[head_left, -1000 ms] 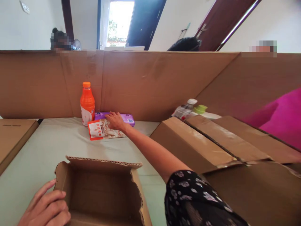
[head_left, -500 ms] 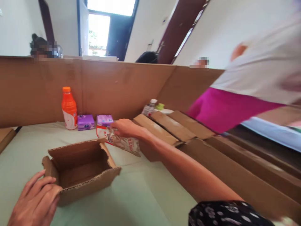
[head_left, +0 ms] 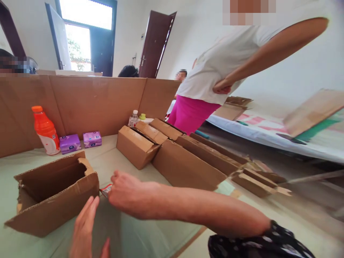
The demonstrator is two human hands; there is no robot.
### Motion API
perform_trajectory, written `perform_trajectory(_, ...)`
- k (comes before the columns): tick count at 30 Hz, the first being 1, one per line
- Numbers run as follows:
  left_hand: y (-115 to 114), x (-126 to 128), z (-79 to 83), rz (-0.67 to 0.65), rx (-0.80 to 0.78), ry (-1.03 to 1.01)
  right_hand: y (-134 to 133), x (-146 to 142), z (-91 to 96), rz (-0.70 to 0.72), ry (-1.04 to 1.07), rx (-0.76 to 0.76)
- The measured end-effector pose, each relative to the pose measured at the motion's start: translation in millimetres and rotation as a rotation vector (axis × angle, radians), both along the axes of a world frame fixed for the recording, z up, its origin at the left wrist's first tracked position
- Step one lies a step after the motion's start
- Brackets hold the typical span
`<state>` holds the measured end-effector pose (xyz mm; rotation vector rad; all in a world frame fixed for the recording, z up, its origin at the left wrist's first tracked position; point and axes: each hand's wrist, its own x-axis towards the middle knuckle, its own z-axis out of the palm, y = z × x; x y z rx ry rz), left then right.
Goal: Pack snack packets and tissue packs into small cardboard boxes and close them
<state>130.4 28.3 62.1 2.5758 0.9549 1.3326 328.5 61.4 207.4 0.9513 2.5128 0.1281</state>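
Observation:
My right hand (head_left: 126, 195) is closed around a snack packet; only a red-and-white corner of the packet (head_left: 105, 190) shows, the rest hidden behind the fingers. It hangs just right of an open cardboard box (head_left: 53, 211) on the pale green cloth. My left hand (head_left: 86, 229) is held up in front of the box's right corner, fingers straight and thumb apart, with nothing in it. Whether it touches the box I cannot tell. Behind the box stand an orange bottle (head_left: 45, 130) and two purple tissue packs, one (head_left: 70, 144) left of the other (head_left: 92, 139).
Several closed cardboard boxes (head_left: 185, 165) stand in rows to the right. Beyond them are a clear bottle (head_left: 133, 119) and a yellow-green cap (head_left: 142, 116). A cardboard wall (head_left: 96, 104) edges the back. A person in a white shirt (head_left: 215, 68) stands at right.
The view has swung right. My right hand has brought the packet from near the tissue packs toward me, beside the box. My left hand has moved from the box's left side to its right corner.

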Motion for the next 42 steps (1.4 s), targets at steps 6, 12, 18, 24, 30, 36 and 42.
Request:
perform_trajectory(6, 12, 41, 14.1, -0.109, -0.195, -0.137, -30, -4, -6.5, 0.101, 0.132, 0.0)
perform_trajectory(12, -1, 53, 8.2, -0.205, -0.331, -0.144, -55, 45, -20.8, -0.063, 0.387, 0.154)
perform_trajectory(18, -10, 63, 11.7, -0.29, -0.319, -0.17, -72, 44, -14.7, 0.043, 0.687, 0.147)
perform_trajectory(24, -33, 40, 5.7, -0.254, -0.414, -0.27, -124, 118, -52.7, -0.265, 1.011, -0.084)
perform_trajectory(30, -43, 16, -9.5, -0.243, -0.466, -0.312, -164, 100, -144.6, -0.35, 1.014, -0.105)
perform_trajectory(36, -44, 4, -17.3, -0.194, -0.486, -0.32, -171, 76, -169.4, -0.344, 1.082, 0.018)
perform_trajectory(42, -61, -5, -14.5, -0.28, -0.43, -0.211, -166, 48, -185.3, -0.193, 1.286, 0.299)
